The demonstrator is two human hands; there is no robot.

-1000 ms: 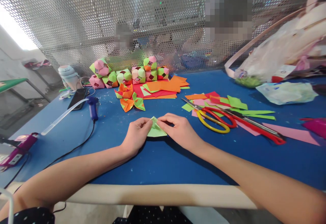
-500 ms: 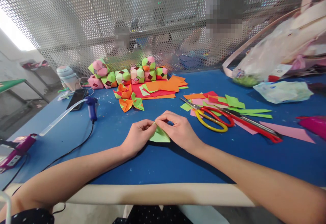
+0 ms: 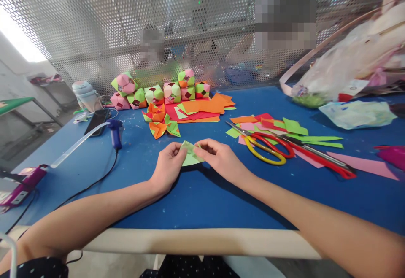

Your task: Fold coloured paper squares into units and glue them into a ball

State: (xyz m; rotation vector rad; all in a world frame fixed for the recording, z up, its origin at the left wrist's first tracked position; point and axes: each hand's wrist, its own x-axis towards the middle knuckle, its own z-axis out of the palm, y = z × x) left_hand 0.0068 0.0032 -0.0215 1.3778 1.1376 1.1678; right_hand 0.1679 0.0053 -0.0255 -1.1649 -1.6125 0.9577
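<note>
A small light-green piece of paper (image 3: 190,156) is held between my two hands above the blue table (image 3: 177,206). My left hand (image 3: 169,164) pinches its left side with thumb and fingers. At its right side, my right hand (image 3: 218,157) grips the paper the same way. Creases show on the paper, though its exact fold is partly covered by my fingers. Behind my hands lie two folded orange-and-green paper pieces (image 3: 163,128). Right of them is a stack of orange and red paper (image 3: 202,108).
Scissors with yellow and red handles (image 3: 265,149) lie on coloured paper scraps, beside a red-handled tool (image 3: 329,160). On the left are a blue glue gun (image 3: 115,134) with its cord, a phone (image 3: 96,122) and a bottle (image 3: 85,95). Folded paper balls (image 3: 155,95) line the perforated screen.
My hands have moved apart from a close pinch at the paper's top. The paper now sits slightly higher and more spread between them.
</note>
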